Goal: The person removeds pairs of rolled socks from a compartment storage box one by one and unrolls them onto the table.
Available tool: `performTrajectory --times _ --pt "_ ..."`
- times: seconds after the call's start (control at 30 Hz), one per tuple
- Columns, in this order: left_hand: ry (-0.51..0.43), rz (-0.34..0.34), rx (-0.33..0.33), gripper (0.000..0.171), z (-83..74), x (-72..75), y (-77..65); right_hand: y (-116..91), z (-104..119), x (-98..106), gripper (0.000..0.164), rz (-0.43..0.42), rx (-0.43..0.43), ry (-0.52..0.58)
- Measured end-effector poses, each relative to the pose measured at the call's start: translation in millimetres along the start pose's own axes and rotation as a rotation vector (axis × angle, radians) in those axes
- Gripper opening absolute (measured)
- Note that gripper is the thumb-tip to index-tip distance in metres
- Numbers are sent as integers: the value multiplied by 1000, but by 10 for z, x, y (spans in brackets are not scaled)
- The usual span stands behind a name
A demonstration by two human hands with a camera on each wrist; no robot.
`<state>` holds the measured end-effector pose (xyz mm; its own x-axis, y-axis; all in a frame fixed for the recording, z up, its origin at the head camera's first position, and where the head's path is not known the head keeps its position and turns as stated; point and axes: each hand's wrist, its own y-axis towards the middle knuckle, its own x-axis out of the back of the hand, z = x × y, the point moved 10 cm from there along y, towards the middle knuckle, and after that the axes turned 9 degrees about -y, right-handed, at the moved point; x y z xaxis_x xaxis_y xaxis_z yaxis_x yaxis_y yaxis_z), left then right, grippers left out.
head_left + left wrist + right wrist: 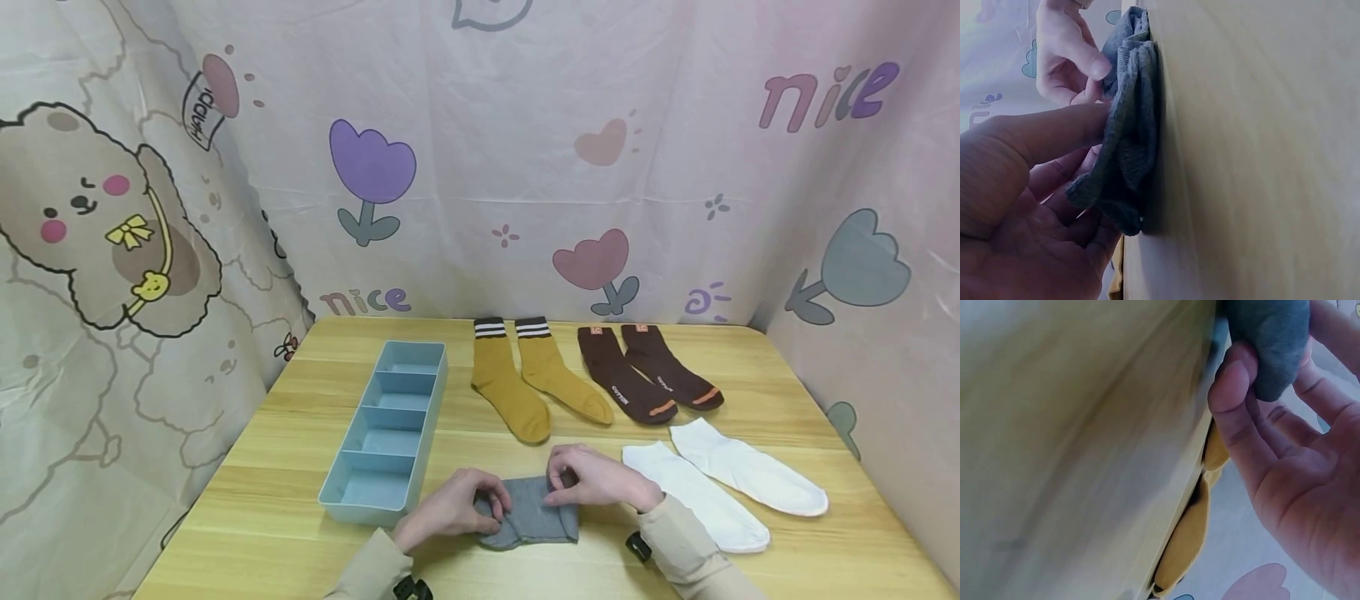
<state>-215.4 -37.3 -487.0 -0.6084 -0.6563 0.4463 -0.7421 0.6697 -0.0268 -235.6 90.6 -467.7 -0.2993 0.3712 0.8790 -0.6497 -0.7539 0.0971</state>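
Folded grey socks point(531, 510) lie on the table close in front of the person, with several layers of ribbed cloth showing in the left wrist view. The left hand point(459, 504) pinches their left end between thumb and fingers; that thumb point(1066, 134) presses on the upper layer. At the opposite end the right hand point(596, 477) holds the cloth. In the right wrist view, its thumb and fingers point(1235, 387) close around the rounded grey end point(1272, 350). Part of the cloth is hidden under the fingers.
A light blue box point(420, 475) with several compartments stands left of the hands. Behind lie yellow socks point(510, 396) with striped cuffs and dark brown socks point(622, 379). White socks point(750, 467) lie right, near the right forearm. A printed curtain point(480, 167) hangs around the table.
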Motion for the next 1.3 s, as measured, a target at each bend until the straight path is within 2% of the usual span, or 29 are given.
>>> performTrajectory --times 0.2,0.53,0.67,0.77,0.87,1.03,1.23,1.3 --pt "-7 -14 33 24 38 27 -8 -44 -18 18 20 -19 5 -67" --pt "29 -21 -2 29 -9 38 -27 -91 -76 27 35 39 -46 -17" --pt "44 -25 -5 32 -5 50 -34 -103 -28 26 30 43 -5 -19" --pt "44 -25 -7 32 -1 59 -45 -117 3 23 20 40 22 -20" --pt "42 -28 -7 32 -1 72 -60 -144 -18 31 9 35 5 1" --pt "37 -35 4 33 16 92 -73 -169 -76 54 22 22 -34 35" --pt "42 -46 17 38 43 110 -67 -169 -131 46 18 44 -92 41" --pt "53 -57 7 44 38 120 -69 -168 -119 48 21 48 -88 32"
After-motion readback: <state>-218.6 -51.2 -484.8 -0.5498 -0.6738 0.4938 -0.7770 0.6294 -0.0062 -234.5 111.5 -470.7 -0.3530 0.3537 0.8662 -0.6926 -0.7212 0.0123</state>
